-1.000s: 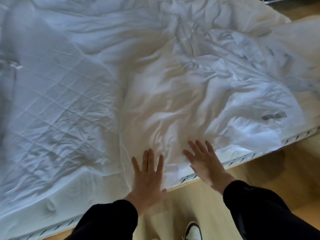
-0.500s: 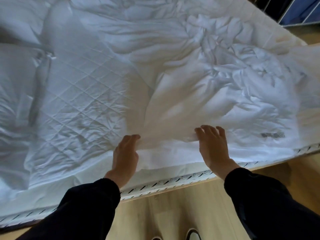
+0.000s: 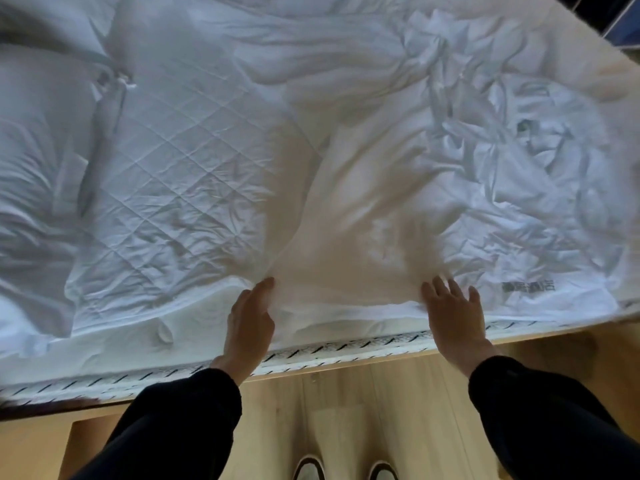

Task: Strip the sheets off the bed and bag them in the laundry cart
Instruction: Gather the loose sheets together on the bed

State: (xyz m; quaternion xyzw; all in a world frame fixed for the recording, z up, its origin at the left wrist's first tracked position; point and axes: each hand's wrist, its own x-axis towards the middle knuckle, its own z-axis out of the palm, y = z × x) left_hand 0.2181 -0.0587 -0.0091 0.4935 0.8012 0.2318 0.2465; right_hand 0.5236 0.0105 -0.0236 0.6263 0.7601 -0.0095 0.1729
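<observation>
The left grip (image 3: pixel 250 315) pinches the near edge of the white sheet (image 3: pixel 363 209), fingers closed on a fold. The right grip (image 3: pixel 453 311) lies spread, fingers straight, on that edge. The sheet is bunched over the bed's (image 3: pixel 173 374) right half, beside the bare quilted pad (image 3: pixel 166 161).

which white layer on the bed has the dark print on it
The crumpled sheet on the right, printed near its front edge beside the right hand; the quilted pad is plain.
</observation>
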